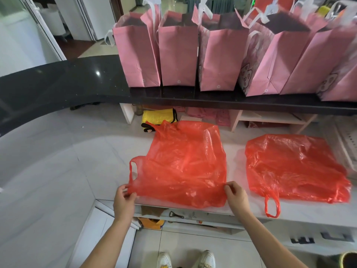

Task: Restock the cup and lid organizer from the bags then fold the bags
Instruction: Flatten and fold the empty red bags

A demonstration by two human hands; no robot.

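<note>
While flat on pale counter (58, 171), crinkled red plastic bag (183, 167) pinched by left hand (124, 202), right hand (236, 198).

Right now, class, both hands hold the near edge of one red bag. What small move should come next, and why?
Probably lift that near edge and fold it away over the bag. The left hand pinches the handle corner and the right hand the other corner of the red bag, which lies spread flat on the white counter; nothing is folded yet.

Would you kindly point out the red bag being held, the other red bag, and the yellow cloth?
held red bag (183, 167), head view: middle of its flattened body.
second red bag (293, 167), head view: centre of its body.
yellow cloth (157, 116), head view: its top fold.
</note>
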